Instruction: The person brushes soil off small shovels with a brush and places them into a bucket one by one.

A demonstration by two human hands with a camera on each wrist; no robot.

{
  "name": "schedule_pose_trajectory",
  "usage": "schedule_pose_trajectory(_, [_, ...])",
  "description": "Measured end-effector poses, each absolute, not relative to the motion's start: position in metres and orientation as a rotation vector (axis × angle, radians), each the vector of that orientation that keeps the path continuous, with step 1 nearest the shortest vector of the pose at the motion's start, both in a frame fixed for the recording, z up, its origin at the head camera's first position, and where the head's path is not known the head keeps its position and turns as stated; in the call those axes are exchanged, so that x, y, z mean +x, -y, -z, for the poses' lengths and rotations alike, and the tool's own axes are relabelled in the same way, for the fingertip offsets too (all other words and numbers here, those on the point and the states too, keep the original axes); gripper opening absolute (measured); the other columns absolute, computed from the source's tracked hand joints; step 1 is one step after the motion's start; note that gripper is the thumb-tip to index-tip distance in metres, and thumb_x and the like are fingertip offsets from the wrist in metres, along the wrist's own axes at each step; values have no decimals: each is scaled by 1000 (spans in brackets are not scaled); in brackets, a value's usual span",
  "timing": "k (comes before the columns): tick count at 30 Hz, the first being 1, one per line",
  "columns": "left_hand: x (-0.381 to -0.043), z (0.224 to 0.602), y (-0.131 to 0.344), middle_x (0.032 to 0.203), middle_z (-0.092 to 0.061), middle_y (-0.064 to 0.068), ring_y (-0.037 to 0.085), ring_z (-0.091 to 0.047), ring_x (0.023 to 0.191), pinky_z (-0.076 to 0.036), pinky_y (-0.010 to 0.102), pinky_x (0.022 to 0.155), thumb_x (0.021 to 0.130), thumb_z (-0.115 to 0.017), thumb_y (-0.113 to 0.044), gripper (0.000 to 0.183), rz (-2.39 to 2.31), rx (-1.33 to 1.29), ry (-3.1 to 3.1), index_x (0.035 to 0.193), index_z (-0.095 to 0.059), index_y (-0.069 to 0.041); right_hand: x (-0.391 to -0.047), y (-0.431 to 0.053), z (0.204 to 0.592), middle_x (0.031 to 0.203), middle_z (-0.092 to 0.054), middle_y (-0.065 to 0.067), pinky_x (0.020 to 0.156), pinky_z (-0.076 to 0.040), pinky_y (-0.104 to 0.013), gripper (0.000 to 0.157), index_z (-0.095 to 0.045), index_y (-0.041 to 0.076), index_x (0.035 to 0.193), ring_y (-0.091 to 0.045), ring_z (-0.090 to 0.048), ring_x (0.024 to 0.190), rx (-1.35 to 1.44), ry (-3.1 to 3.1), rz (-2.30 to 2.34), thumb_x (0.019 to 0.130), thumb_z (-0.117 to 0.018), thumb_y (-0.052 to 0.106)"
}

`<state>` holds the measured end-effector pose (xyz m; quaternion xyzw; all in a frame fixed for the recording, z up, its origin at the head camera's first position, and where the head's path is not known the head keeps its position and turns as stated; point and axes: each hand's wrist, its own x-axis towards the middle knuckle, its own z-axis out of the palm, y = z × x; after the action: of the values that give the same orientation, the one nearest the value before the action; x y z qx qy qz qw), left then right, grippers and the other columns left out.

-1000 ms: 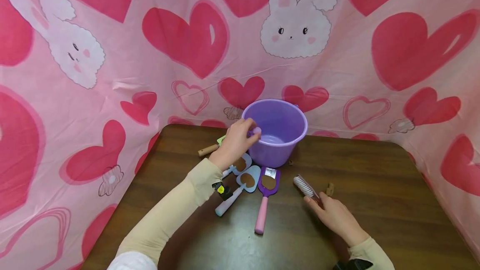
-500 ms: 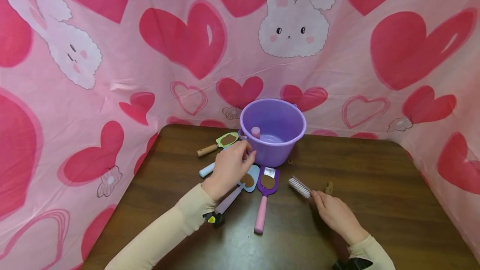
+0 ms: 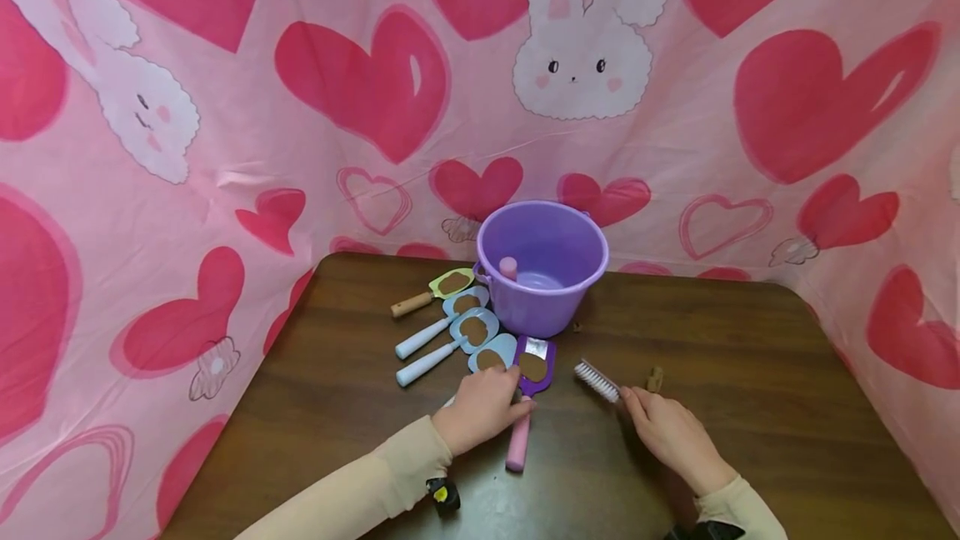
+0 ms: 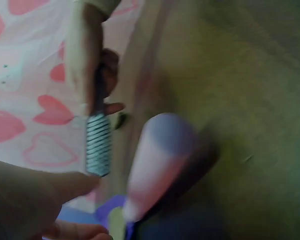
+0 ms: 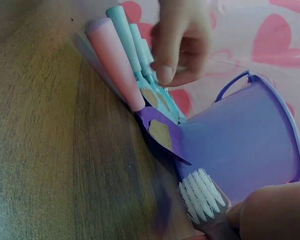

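My right hand [image 3: 678, 436] grips the handle of a small white-bristled brush [image 3: 597, 381]; its bristles show closely in the right wrist view. My left hand [image 3: 483, 413] is over the handle end of the row of toy shovels, fingers loosely bent and holding nothing. Nearest to it is a purple shovel [image 3: 542, 380] with a pink handle [image 5: 115, 62]; a gap shows between hand and handle in the left wrist view. Light-blue shovels [image 3: 448, 328] lie to the left, one partly hidden by the hand. Brown patches mark the shovel blades.
Behind the shovels stands a purple bucket [image 3: 540, 307], with a pink handle end [image 3: 508, 267] showing inside. A green shovel with a wooden handle [image 3: 412, 305] lies at its left. A brown lump [image 3: 655, 379] is beside the right hand. A heart-print cloth surrounds the table.
The left hand has let go of the pink handle end inside the bucket and moved toward me, over the purple shovel. The brush has swung slightly left in the right hand.
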<state>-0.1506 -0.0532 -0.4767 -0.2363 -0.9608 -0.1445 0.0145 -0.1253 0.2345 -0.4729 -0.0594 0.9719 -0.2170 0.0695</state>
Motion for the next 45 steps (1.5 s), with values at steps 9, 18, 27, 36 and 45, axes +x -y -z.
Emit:
schedule_pose_trajectory(9, [-141, 490, 44, 68, -54, -3, 12, -54, 58, -46, 31, 54, 89, -77, -52, 44, 497, -725, 3173, 89, -59, -12, -129, -235, 474, 75, -62, -6, 64, -48, -47, 32, -63, 12, 88, -27, -65, 72, -202, -2993, 631, 110, -50, 31])
schedule_pose_trajectory(18, [-141, 492, 49, 60, -50, -4, 14, -54, 52, -43, 30, 48, 84, -76, -26, 26, 525, -714, 3172, 82, -54, -12, -140, -250, 507, 90, -73, -17, 66, -51, -59, 49, -71, 4, 101, -40, -71, 80, -286, -3075, 673, 110, -46, 45])
schedule_pose_trajectory(27, [-140, 480, 56, 64, -59, 5, 27, -66, 60, -48, 42, 49, 92, -69, -23, 20, 364, -725, 3047, 87, -57, -9, -152, -269, 544, 62, -46, 4, 51, -36, -43, 41, -54, 19, 80, -20, -51, 55, -289, -3171, 687, 109, -47, 48])
schedule_pose_trajectory(36, [-141, 480, 59, 64, -56, 3, 24, -64, 60, -45, 39, 47, 87, -74, -18, 23, 438, -736, 2916, 84, -53, -11, -136, -250, 498, 61, -41, 1, 52, -33, -38, 41, -51, 15, 78, -17, -42, 54, -227, -3093, 727, 108, -52, 41])
schedule_pose_trajectory(45, [-153, 478, 53, 63, -43, -5, 12, -46, 54, -43, 31, 50, 81, -73, -11, 24, 706, -822, 2868, 79, -49, -13, -130, -231, 469, 61, -40, 4, 52, -34, -33, 31, -51, 13, 81, -14, -41, 54, -216, -3076, 796, 107, -58, 28])
